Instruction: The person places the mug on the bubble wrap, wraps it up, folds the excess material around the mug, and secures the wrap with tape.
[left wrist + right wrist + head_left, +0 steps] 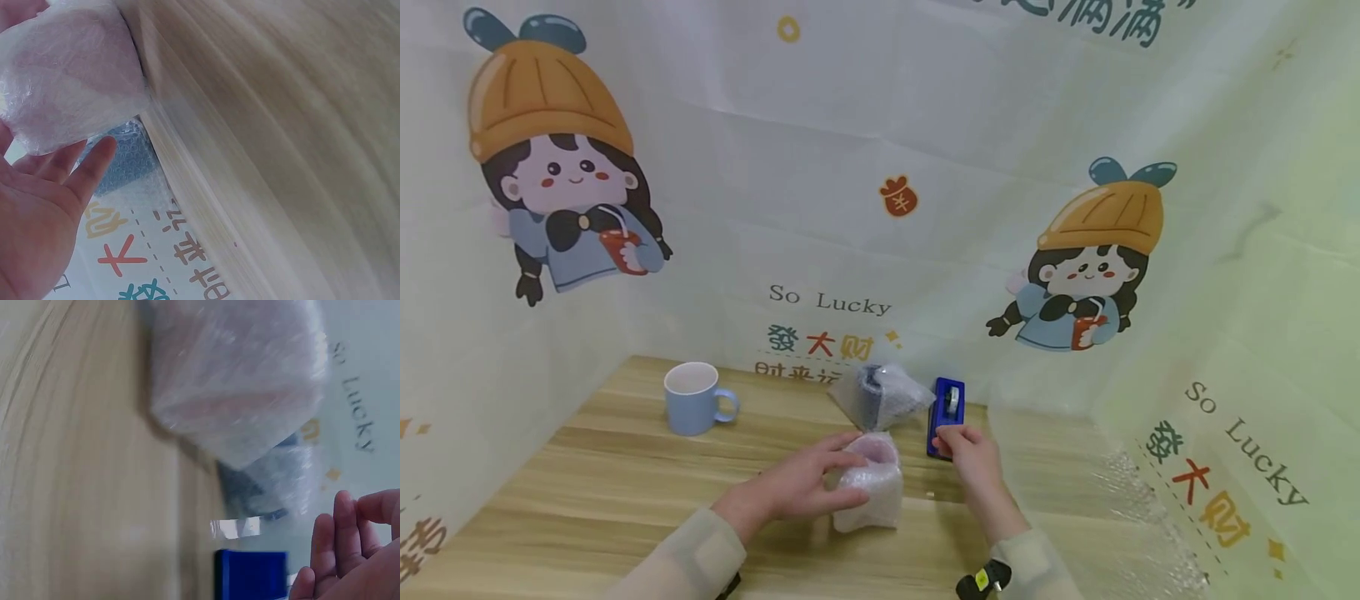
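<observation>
Under the left hand (808, 486), the wrapped cup (868, 483) stands upright.

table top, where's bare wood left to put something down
Free: the table front left, between the blue mug and the left hand, and the near edge between the sleeves. Crowded: the middle back, where the pink wrapped cup, grey wrapped cup, tape dispenser and right hand cluster.
</observation>
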{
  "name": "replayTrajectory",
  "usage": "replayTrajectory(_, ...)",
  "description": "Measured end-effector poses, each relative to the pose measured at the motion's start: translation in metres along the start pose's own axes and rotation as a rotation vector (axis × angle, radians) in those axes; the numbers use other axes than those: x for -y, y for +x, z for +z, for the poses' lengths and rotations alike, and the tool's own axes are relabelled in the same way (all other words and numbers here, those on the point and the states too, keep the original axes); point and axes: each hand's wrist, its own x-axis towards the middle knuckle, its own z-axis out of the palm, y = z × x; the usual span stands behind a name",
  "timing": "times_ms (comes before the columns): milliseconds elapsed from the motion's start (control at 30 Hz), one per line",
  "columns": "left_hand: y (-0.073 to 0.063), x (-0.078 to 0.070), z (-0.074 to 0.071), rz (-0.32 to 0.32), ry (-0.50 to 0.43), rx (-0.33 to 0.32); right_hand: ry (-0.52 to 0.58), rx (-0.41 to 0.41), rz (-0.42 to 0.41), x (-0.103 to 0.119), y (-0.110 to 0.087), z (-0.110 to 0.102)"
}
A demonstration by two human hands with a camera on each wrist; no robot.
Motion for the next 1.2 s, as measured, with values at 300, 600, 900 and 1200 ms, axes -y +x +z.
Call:
replayTrajectory(300, 0.000, -0.002, -0.002, -0.030, -0.011, 0.007, -0.026, 0.154, -0.081, 0.045, -0.030, -0.005)
replayTrajectory(600, 0.002, -0.002, -0.002, -0.043, -0.010, -0.003, -0.003, 0.294, -0.100, 0.076, -0.055, 0.017)
replayTrajectory(900, 0.005, -0.008, -0.002, -0.048, 0.005, -0.008, 0.021, 0.303, -0.089, 0.075, -0.048, 0.051)
replayTrajectory(1200, 0.009, -0.015, -0.002, -0.087, 0.002, -0.014, 0.012, 0.267, -0.058, 0.064, -0.032, 0.059)
